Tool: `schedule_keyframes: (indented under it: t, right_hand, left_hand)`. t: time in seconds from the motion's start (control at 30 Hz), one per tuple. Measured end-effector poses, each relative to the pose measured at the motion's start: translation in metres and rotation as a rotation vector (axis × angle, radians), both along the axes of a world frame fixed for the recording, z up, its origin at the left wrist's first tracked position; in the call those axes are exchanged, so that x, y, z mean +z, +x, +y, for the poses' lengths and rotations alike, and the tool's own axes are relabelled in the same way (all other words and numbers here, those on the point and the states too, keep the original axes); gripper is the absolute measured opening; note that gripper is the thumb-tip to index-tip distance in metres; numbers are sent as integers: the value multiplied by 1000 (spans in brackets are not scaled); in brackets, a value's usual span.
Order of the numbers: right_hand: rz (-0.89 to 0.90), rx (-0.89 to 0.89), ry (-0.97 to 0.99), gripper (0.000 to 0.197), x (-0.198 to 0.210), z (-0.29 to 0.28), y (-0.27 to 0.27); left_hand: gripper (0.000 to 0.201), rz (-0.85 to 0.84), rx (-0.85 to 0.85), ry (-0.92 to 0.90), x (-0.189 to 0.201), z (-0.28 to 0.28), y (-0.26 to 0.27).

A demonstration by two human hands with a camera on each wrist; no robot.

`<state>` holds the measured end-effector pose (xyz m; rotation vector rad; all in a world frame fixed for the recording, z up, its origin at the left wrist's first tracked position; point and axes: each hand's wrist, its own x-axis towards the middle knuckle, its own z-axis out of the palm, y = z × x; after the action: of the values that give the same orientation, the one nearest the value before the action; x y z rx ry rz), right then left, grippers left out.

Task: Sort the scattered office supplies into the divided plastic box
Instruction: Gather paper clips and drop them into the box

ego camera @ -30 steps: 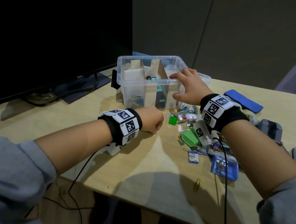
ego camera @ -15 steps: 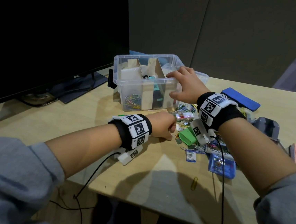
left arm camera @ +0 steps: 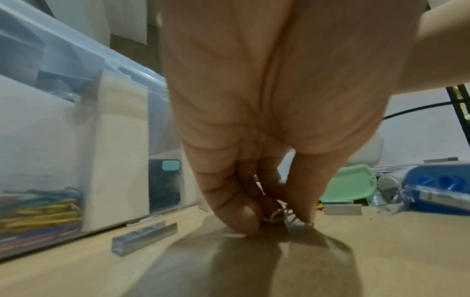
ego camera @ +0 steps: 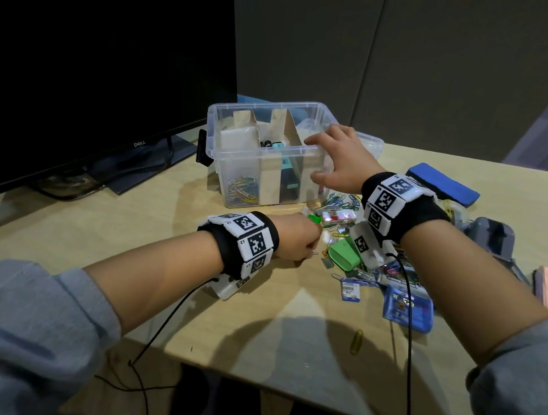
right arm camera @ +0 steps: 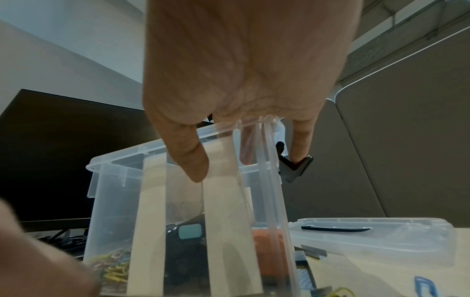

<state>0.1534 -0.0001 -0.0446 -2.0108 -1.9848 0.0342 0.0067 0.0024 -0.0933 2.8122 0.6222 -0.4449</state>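
Hands working at box [ego camera: 265, 146] on desk [ego camera: 103, 224].
I'm gripping its right rim with my right hand [ego camera: 340, 160]; my left hand [ego camera: 293, 239] is pinching a clip [left arm camera: 276, 216] off the desk just before it.

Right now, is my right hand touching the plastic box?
Touching. The right wrist view shows the right hand on the plastic box, its thumb against the front wall and its fingers hooked over the rim at the corner.

Clear box [ego camera: 267, 160], green case [ego camera: 345, 256]
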Motion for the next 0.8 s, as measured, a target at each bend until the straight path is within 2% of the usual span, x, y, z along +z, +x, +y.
schedule_keyframes:
  t: [0.1,0.23,0.33,0.43,0.53,0.6,0.7,0.8]
  right_hand:
    - [-2,5,7,63,-1,0,1]
    - [-2,9,16,62,-1,0,0]
    - [-1,9,10,63,0,0,0]
    - [0,0,-5,63,2,-1,-1]
    - [-2,-2,-15,63,3,-2,-1]
    - [-3,-4,-18,63,3,-2,-1]
    - [0,-3,-25,63,3,-1,-1]
    - [-1,3,-34,63,4,-1,1]
  left_hand:
    - [7,-106,35,-45,6,6,-9]
    - [7,-383,107,-70,32,20,-27]
    - [9,-646,179,-24,59,37,-45]
    - [10,-802,318,93,77,60,-58]
    - [12,-847,435,262,79,81,-63]
    - [14,-816,475,342,73,90,-64]
    - [10,-727,537,378,63,101,-64]
    - [19,-733,523,391,59,100,-58]
